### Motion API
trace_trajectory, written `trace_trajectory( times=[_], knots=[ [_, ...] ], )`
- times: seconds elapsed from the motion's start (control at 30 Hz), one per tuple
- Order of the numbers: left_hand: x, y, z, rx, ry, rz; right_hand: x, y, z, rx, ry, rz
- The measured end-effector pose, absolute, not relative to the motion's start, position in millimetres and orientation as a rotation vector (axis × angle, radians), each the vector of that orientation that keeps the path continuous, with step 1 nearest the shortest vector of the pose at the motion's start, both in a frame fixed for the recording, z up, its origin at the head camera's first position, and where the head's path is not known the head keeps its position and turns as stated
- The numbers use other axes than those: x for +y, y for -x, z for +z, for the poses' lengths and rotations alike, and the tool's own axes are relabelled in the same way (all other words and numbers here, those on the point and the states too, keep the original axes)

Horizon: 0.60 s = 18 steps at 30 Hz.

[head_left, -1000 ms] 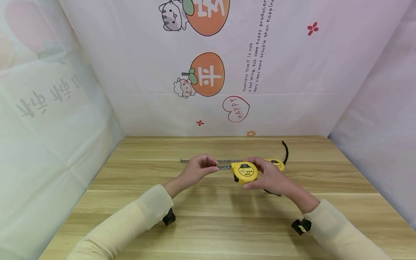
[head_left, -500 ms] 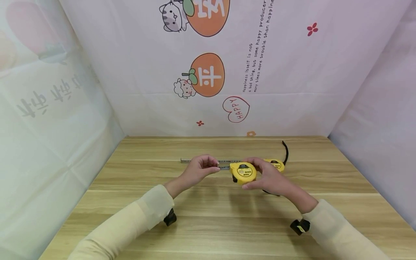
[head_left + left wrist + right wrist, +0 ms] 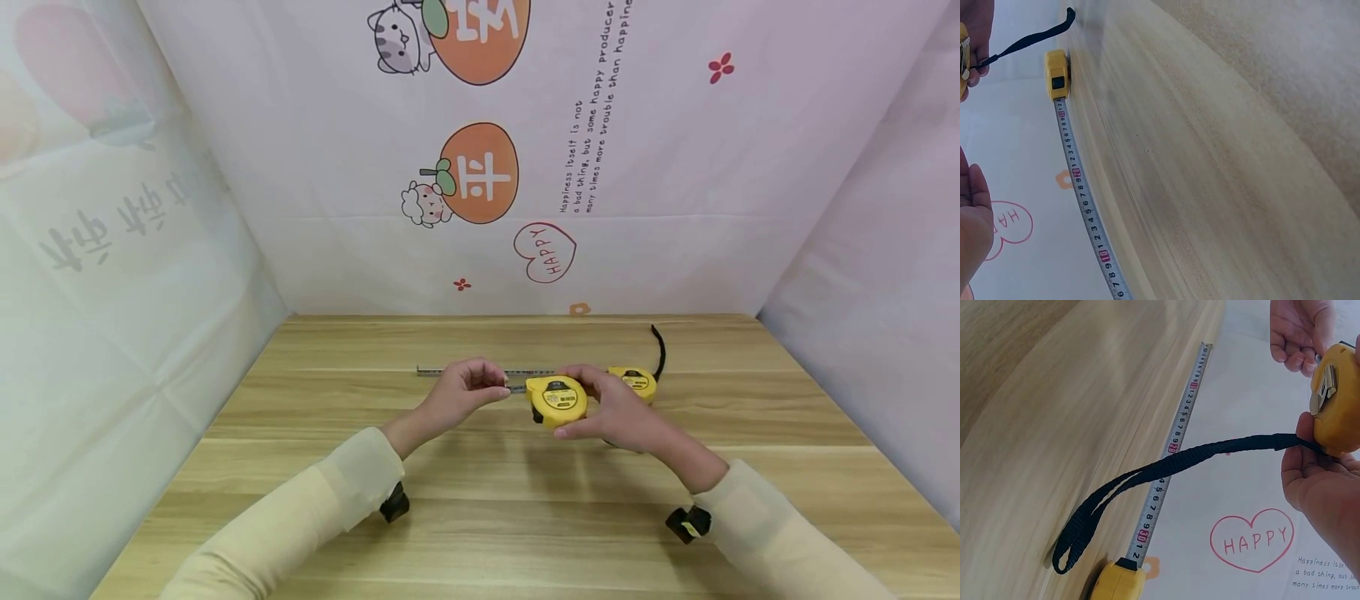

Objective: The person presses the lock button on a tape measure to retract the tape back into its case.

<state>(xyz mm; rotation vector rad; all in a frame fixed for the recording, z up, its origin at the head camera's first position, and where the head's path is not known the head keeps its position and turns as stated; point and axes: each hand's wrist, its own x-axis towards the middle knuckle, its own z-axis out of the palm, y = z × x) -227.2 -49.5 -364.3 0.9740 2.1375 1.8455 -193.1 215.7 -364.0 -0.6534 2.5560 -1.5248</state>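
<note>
My right hand point(image 3: 618, 408) grips a yellow tape measure point(image 3: 558, 402) above the table. Its short stretch of blade point(image 3: 518, 388) runs left to my left hand point(image 3: 467, 392), whose thumb and fingers pinch the end. In the right wrist view a black wrist strap point(image 3: 1197, 456) hangs from the held case, and a metal belt clip point(image 3: 1327, 386) shows on its side. Behind it, a second yellow tape measure point(image 3: 635, 382) lies on the table. That one's long blade point(image 3: 1088, 209) stretches left, partly hidden by my hands in the head view.
Wood-grain table point(image 3: 480, 533) under both hands. A white printed cloth point(image 3: 637, 258) rises along the back edge, with more white cloth at both sides. The second tape measure's black strap point(image 3: 661, 350) lies toward the back right.
My right hand has moved slightly left with the tape measure, so the blade between the hands looks shorter. My left hand has shifted very slightly right. The second tape measure stays put.
</note>
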Motion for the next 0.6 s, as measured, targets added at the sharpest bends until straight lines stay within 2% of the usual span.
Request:
trace_trajectory(
  times=[0.6],
  knots=[
    [-45.0,228.9,-366.8,2.135,-0.984,1.843,211.4,192.6,-362.7,2.537,0.682,-1.522]
  ],
)
